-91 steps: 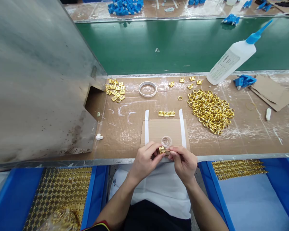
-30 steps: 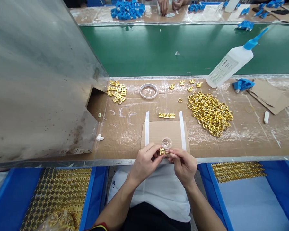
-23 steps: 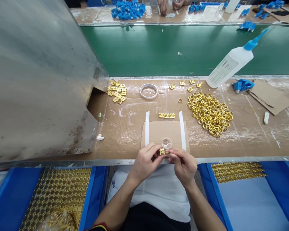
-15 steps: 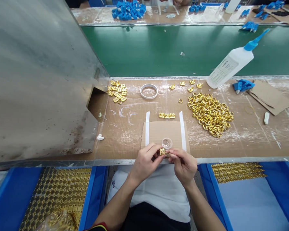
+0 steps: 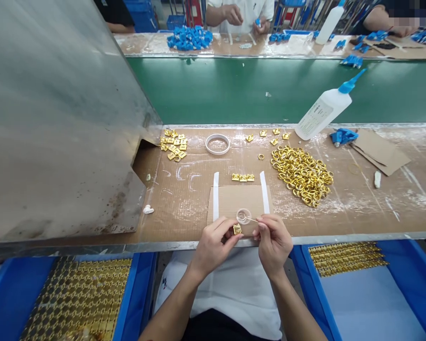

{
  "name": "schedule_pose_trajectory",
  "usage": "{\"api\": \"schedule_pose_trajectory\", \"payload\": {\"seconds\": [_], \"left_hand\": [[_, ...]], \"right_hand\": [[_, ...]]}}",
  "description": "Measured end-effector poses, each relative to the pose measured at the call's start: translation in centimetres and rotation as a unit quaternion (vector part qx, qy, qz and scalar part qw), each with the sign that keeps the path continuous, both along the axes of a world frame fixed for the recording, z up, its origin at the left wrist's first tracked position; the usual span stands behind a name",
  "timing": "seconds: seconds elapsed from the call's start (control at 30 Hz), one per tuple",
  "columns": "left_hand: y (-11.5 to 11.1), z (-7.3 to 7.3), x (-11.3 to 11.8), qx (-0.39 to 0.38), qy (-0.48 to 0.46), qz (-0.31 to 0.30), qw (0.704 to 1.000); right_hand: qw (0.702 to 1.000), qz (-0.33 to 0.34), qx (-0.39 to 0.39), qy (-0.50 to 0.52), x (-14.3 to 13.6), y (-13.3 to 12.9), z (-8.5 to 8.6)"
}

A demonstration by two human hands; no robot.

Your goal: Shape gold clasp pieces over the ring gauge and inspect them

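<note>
Gold-coloured and small, a square piece [image 5: 237,229] is pinched between thumb and fingers of the left hand [image 5: 210,244], near the front edge of a cardboard-covered table [image 5: 184,189]. A thin stick [image 5: 252,219] is gripped in the fingertips of the right hand [image 5: 274,241], its tip held at a clear round dish [image 5: 237,217] on a taped cardboard sheet [image 5: 230,201]; whether anything inside is touched cannot be told. Just beyond the sheet, a row of three similar pieces [image 5: 243,178] is lined up, perhaps finished. The held piece is judged only partly done. Much seems left: five loose pieces [image 5: 274,141] are scattered farther back, and a large pile of rings [image 5: 301,176] is heaped at right. At left, the cluster of pieces [image 5: 176,141] cannot be read as finished or waiting.
</note>
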State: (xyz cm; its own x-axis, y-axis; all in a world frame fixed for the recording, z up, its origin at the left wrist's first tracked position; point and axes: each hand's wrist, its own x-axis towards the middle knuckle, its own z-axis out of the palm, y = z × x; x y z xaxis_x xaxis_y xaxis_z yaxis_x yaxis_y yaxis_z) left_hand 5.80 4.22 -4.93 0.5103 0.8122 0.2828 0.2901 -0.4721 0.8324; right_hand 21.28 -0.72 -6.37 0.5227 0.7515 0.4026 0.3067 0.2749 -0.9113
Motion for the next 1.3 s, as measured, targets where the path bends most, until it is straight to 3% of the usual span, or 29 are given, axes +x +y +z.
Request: {"api": "schedule_pose_trajectory", "payload": {"seconds": [0.2,0.37,0.53,0.6,0.8,1.0,1.3], "left_hand": [[-0.2,-0.7,-0.5,0.030,-0.042,-0.004,0.999],[-0.6,-0.7,-1.4,0.070,-0.089,-0.027,0.993],[-2.2,0.3,-2.6,0.061,-0.082,-0.063,0.993],[-3.0,0.7,-3.1,0.051,-0.066,-0.071,0.994],[-4.5,1.9,-4.4,0.046,-0.031,-0.103,0.993],[-5.6,3.7,-6.1,0.040,-0.028,-0.119,0.992],[-7.2,5.2,-8.0,0.035,-0.064,-0.113,0.991]], "right_hand": [[0.994,-0.007,-0.066,-0.091,-0.2,1.2,0.5],[0.994,-0.069,-0.067,-0.046,-0.7,-1.1,2.1],[0.966,0.133,-0.220,0.002,-2.2,-4.1,4.2],[0.949,0.175,-0.260,0.028,-2.7,-4.6,4.5],[0.918,0.229,-0.316,0.066,-3.5,-5.1,5.1],[0.897,0.308,-0.304,0.091,-3.9,-6.4,7.1],[0.887,0.335,-0.282,0.144,-5.5,-8.2,8.0]]}}
